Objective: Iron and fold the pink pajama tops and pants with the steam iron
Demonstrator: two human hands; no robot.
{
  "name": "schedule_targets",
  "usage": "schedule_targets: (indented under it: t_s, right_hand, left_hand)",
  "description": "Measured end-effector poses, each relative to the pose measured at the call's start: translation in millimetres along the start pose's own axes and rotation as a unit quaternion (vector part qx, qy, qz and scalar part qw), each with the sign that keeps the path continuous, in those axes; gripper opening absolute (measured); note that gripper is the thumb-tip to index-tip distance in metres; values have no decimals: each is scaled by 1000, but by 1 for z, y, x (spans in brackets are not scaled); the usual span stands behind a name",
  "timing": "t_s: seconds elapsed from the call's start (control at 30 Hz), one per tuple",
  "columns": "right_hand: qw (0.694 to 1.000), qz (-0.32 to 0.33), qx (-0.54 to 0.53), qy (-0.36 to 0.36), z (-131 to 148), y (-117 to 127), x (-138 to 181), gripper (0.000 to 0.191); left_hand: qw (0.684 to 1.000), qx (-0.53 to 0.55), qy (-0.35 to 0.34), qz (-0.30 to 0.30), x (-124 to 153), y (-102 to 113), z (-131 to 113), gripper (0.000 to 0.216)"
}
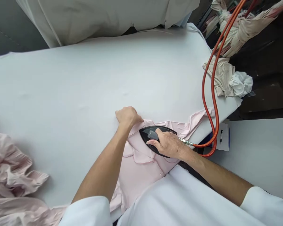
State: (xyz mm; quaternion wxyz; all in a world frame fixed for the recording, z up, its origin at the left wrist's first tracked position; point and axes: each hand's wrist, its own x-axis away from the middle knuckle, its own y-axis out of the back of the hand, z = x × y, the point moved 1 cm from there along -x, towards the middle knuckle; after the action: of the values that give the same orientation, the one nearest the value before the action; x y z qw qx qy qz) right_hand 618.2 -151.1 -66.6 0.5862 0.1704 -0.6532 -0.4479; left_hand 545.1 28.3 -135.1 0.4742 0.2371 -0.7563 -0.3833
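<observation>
A pale pink button-front shirt (pixel 141 172) lies on a white padded ironing table (pixel 85 84), its collar and placket near the middle of the view. My right hand (pixel 167 145) grips the grey handle of a black steam iron (pixel 147 135), whose sole rests on the collar area. My left hand (pixel 128 117) has curled fingers on the collar's far edge, just beyond the iron's tip. More pink fabric (pixel 11 169) lies crumpled at the lower left, and its link to the shirt is hidden.
An orange hose (pixel 211 91) runs from the iron's rear up to the far right. Crumpled cloths (pixel 226 78) lie at the table's right edge. A paper sheet with a pen (pixel 223 136) sits below that edge, beside a white surface (pixel 261 150). Pale fabric (pixel 96 18) hangs beyond the table.
</observation>
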Motion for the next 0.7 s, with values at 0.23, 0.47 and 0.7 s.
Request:
schedule_targets:
  t_s: [0.23,0.47,0.7]
  right_hand:
    - [994,78,52,56,-3,2,8,49]
    - [970,199,33,137,-44,37,5,45]
    - [995,-75,-62,31,-152,132,-52,54]
  left_hand:
    - [1000,20,-6,-4,-2,-1,3,34]
    - [999,38,4,20,-5,-6,3,26]
    - [972,215,-62,-78,53,-11,22,23]
